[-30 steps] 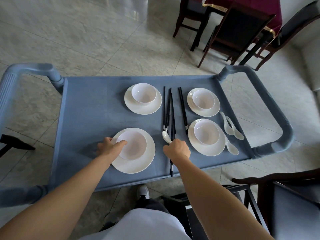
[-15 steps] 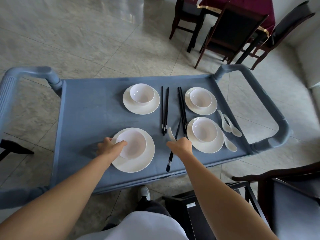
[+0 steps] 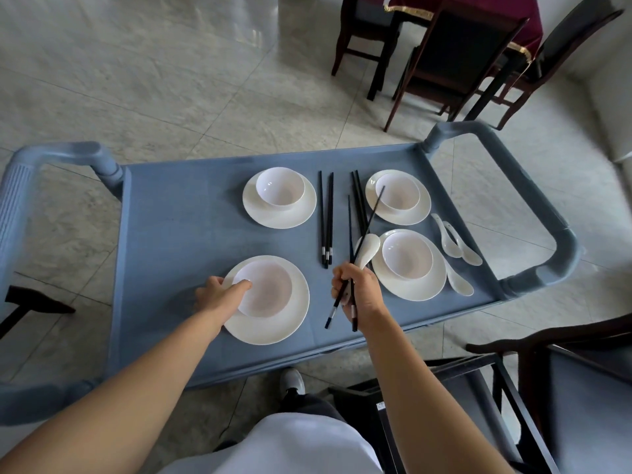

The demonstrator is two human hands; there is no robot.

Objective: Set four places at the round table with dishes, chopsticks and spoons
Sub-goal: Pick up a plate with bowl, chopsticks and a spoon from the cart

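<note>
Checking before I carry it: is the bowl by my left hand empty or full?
Empty. The bowl shows only its bare pale inside; the left hand grips its rim, thumb inside.

Bare cart top (image 3: pixel 178 227) lies left of the left hand (image 3: pixel 219 295); a bowl (image 3: pixel 407 256) on its plate (image 3: pixel 424 290) crowds the right hand (image 3: pixel 359 290) on its right.

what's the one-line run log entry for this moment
stage: pickup at cart | left hand: grips near bowl on plate | right hand: holds chopstick pair and spoon
</note>
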